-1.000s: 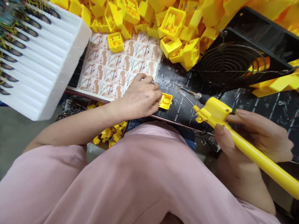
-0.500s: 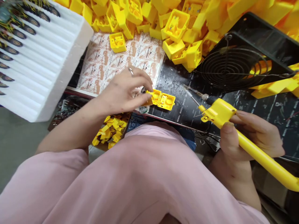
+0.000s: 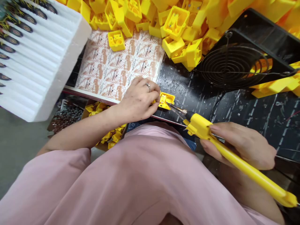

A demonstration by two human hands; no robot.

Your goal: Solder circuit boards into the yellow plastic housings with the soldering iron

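Inspection view from the head-worn camera, looking down over pink trousers [image 3: 117, 181] at a black bench mat [image 3: 187, 84] printed with the repeated word "BENCH".

Upper left, a white expanded-polystyrene slotted tray [image 3: 58, 72] holds rows of round black components [image 3: 25, 27] with fine wires; the tray is cut off by the frame edge, so the count cannot be made. Below the mat edge, a low brown carton [image 3: 101, 147] holds loose small yellow plastic pieces [image 3: 93, 108], partly hidden by the left forearm. Beside it lies a dark heap of small parts [image 3: 65, 118], too small to identify.

Across the top, a large heap of yellow plastic housings [image 3: 175, 22] runs out of frame and overlaps a printed label sheet [image 3: 117, 62]. One yellow housing [image 3: 116, 40] sits alone on that sheet. Upper right, a black fan with a wire guard [image 3: 232, 65] lies tilted against the heap.

At the mat's edge, just past the label sheet, sits a small square yellow plastic housing [image 3: 167, 100]. The left hand [image 3: 138, 100], wearing a ring [image 3: 147, 87], has its fingers together and curled against the housing's left side; the contact is partly hidden. The right hand [image 3: 241, 145] has its fingers closed around a long yellow tubular driver [image 3: 246, 159], whose slim metal bit [image 3: 174, 107] reaches the housing. The exact contact point is hard to make out.
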